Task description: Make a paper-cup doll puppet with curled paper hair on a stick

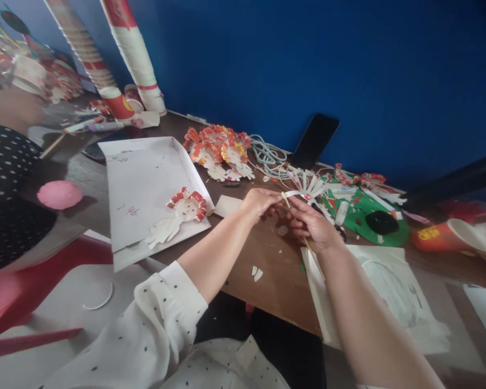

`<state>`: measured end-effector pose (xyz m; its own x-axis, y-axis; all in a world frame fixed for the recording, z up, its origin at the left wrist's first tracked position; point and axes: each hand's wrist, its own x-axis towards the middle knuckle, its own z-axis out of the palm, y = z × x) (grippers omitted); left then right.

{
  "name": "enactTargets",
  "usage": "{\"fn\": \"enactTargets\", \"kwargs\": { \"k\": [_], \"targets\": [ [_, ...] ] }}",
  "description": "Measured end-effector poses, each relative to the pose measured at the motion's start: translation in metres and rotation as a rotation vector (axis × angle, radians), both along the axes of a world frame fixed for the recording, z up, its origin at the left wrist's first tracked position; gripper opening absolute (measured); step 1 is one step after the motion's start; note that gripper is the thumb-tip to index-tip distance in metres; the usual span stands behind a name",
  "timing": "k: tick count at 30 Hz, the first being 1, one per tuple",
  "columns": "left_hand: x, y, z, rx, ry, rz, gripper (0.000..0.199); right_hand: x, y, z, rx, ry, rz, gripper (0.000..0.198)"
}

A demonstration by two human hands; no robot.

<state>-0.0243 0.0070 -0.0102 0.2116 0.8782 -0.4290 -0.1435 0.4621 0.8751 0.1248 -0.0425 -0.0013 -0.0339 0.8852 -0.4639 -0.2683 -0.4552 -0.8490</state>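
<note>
2 hands [260, 203] [318, 229] hold 1 stick [285, 200], 1 fringed paper [308, 187]

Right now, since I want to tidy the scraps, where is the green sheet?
The green sheet lies on the table right of centre in the head view, between the right hand and the orange cup.

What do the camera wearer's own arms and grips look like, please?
The left arm wears a loose white sleeve with small dark polka dots, its cuff ending at the forearm. The right forearm is bare, with just a sliver of white cloth at the picture's bottom edge. The left grip and right grip are ungloved.
</note>
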Motion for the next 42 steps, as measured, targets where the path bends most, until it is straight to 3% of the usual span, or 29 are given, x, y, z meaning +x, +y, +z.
{"fn": "enactTargets", "kwargs": {
  "k": [11,17,23,29,42],
  "targets": [
    [0.000,-0.001,-0.002,0.012,-0.114,0.022,0.004,0.003,-0.001,0.002,0.023,-0.007,0.039,0.058],
    [0.000,0.000,-0.002,-0.026,-0.166,0.011,0.016,0.003,-0.001,0.004,-0.002,-0.004,0.026,0.059],
    [0.000,-0.002,0.001,-0.062,-0.232,0.029,0.003,0.005,0.001,0.002,0.016,-0.016,0.046,0.056],
    [0.002,-0.002,0.004,-0.113,-0.238,0.064,0.013,0.005,0.000,0.001,0.056,-0.068,0.052,0.060],
    [0.005,-0.001,0.008,-0.175,-0.202,0.085,0.013,0.003,-0.001,-0.002,0.137,-0.187,0.043,0.070]
  ]
}}
